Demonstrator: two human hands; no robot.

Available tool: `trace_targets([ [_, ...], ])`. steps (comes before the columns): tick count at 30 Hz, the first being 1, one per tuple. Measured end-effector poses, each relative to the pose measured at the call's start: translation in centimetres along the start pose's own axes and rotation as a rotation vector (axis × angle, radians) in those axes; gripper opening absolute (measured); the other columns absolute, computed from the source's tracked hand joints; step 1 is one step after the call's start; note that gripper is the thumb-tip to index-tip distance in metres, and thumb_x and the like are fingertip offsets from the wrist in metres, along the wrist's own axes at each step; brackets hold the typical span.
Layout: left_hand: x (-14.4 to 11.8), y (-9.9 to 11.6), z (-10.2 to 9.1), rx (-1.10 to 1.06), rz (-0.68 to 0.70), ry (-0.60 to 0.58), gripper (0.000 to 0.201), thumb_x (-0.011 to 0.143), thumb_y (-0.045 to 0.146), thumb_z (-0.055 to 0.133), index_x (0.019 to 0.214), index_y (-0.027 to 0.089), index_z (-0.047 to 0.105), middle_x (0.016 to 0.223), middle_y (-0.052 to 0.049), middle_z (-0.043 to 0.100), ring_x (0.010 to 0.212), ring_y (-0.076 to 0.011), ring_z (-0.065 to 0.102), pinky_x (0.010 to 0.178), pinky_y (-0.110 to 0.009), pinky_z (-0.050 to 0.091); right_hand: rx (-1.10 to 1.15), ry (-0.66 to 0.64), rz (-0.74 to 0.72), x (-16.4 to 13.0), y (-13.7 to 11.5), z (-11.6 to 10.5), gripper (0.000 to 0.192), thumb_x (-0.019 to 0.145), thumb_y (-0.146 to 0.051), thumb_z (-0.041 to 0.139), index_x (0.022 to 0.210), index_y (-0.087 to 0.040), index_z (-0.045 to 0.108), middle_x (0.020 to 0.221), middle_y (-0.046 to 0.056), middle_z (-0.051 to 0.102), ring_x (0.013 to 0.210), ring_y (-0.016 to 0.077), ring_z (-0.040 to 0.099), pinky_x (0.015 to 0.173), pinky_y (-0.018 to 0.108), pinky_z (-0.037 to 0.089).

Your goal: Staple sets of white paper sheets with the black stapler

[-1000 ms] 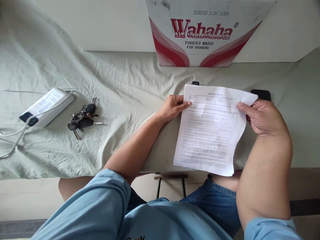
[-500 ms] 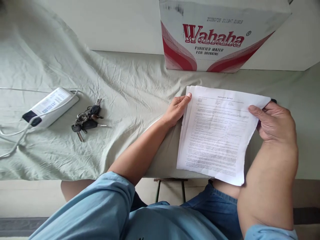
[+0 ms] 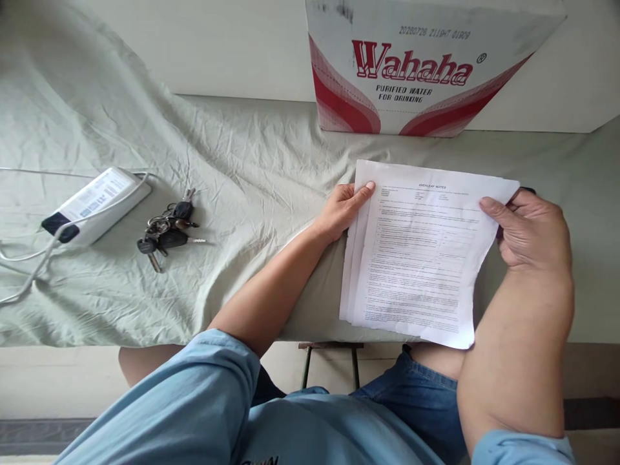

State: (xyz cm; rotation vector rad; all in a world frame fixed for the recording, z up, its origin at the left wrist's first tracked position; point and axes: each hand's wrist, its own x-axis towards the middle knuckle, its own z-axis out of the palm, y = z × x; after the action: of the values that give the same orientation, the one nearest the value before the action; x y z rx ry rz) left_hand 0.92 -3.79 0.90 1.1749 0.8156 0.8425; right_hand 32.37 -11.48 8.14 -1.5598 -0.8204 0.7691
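Note:
A few printed paper sheets (image 3: pixel 416 258), stacked and slightly fanned at the left, are held up between my two hands. The top page carries the heading "OVERLEAF NOTES" above dense small text. My left hand (image 3: pixel 343 210) grips the upper left edge, thumb on the front and fingers behind. At the upper right corner my right hand (image 3: pixel 533 226) pinches the sheets, its thumb on top and its other fingers mostly hidden behind. A small dark object, only partly seen, shows by the right fingers; I cannot make out what it is.
A white and red Wahaha water carton (image 3: pixel 416 77) stands behind the papers against the wall. On the left of the green cloth (image 3: pixel 261 155) lie a bunch of keys (image 3: pixel 169 229) and a white box-shaped device (image 3: pixel 97 206) with a white cable (image 3: pixel 36 274).
The sheets have shifted slightly against each other, and the fanned left edges are spread differently. My left thumb sits a little further onto the top page. The whole view has moved slightly.

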Motion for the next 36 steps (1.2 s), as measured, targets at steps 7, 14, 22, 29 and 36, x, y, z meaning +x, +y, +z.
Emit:
trace_targets([
  [7,-0.1,-0.2,0.3,-0.125,0.036,0.026,0.076,0.091,0.096,0.085,0.098,0.021,0.086,0.082,-0.008,0.083,0.086,-0.0305,0.087,0.079,-0.044,0.071,-0.082,0.098,-0.128,1.7,1.6,-0.5,0.075,0.034,-0.069,0.122,0.075,-0.023,0.08,0.072,-0.003,0.074,0.07,0.0136,0.06,0.073,0.036,0.059],
  [14,-0.3,-0.1,0.1,-0.122,0.068,0.061,0.063,0.087,0.083,0.1,0.091,0.021,0.087,0.091,-0.005,0.089,0.08,-0.0221,0.084,0.073,-0.036,0.068,-0.094,0.018,-0.078,1.0,1.1,0.1,0.08,0.041,-0.073,0.12,0.089,-0.025,0.078,0.085,-0.002,0.077,0.08,0.016,0.066,0.081,0.037,0.062],
  [22,2.3,-0.9,-1.1,-0.471,0.171,0.426,0.059,0.087,0.07,0.106,0.113,0.021,0.088,0.124,-0.008,0.094,0.145,-0.0367,0.085,0.127,-0.051,0.069,-0.343,-0.44,0.372,-1.0,-1.1,-2.7,0.074,0.042,-0.055,0.123,0.104,-0.027,0.093,0.102,0.006,0.091,0.112,0.0336,0.084,0.126,0.058,0.065],
  [29,2.4,-0.5,-2.1,-0.503,0.264,0.373,0.061,0.074,0.061,0.116,0.113,0.023,0.09,0.127,-0.006,0.093,0.159,-0.0372,0.077,0.14,-0.053,0.06,-0.071,0.026,-0.186,-0.3,-1.2,-1.4,0.062,0.038,-0.056,0.123,0.083,-0.028,0.089,0.084,-0.002,0.08,0.095,0.0332,0.08,0.109,0.068,0.067],
  [36,2.6,0.1,-5.2,-0.204,0.4,0.278,0.055,0.064,0.062,0.116,0.1,0.027,0.092,0.099,0.0,0.087,0.102,-0.0248,0.086,0.098,-0.039,0.07,0.233,0.093,-0.627,0.8,-0.7,-2.3,0.062,0.041,-0.055,0.124,0.072,-0.03,0.077,0.082,0.002,0.078,0.118,0.0469,0.084,0.121,0.082,0.059],
])
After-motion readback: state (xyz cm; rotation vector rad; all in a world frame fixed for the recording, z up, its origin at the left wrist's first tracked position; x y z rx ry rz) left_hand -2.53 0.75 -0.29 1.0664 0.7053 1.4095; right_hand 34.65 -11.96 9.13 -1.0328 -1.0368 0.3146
